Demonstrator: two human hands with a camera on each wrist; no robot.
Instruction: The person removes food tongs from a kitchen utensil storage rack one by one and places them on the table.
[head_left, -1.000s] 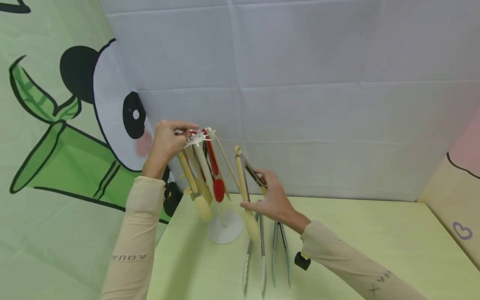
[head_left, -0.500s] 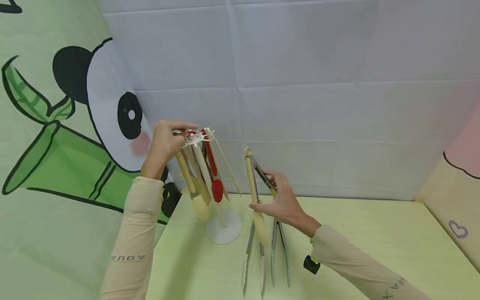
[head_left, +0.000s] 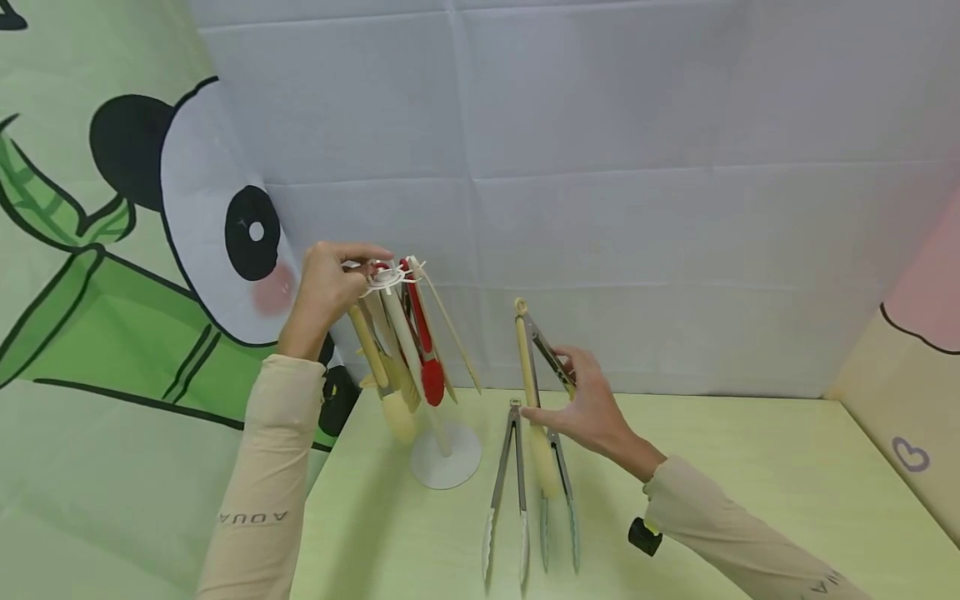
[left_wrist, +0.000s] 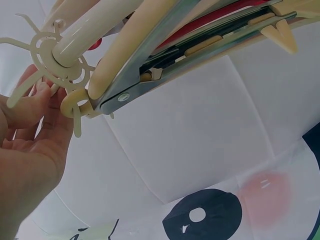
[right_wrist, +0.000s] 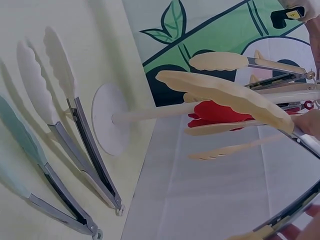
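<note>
At the top of a white utensil stand (head_left: 445,468), my left hand (head_left: 327,287) pinches the hooked ring (left_wrist: 44,56). Tongs hang from the stand's hooks: a cream pair (left_wrist: 122,55) beside my left fingers, and a red-headed pair (head_left: 432,382). My right hand (head_left: 588,408) holds cream-headed tongs (head_left: 524,354) above the table, hinge end up. Its thumb lies on one arm and the fingers on the other, with the arms spread. In the right wrist view, one scalloped cream head (right_wrist: 225,95) appears large; the other head is mostly cut off.
Two pairs of tongs lie spread on the pale yellow table (head_left: 750,483): white-headed ones (head_left: 497,492) and mint-headed ones (head_left: 570,508), to the right of the stand's round base. A light cloth wall (head_left: 637,250) rises behind the table, and a printed panda cloth (head_left: 187,217) hangs at left.
My right hand has moved to the right with the cream tongs, away from the stand and over the mint-headed tongs. The left hand keeps its hold on the stand's ring.
</note>
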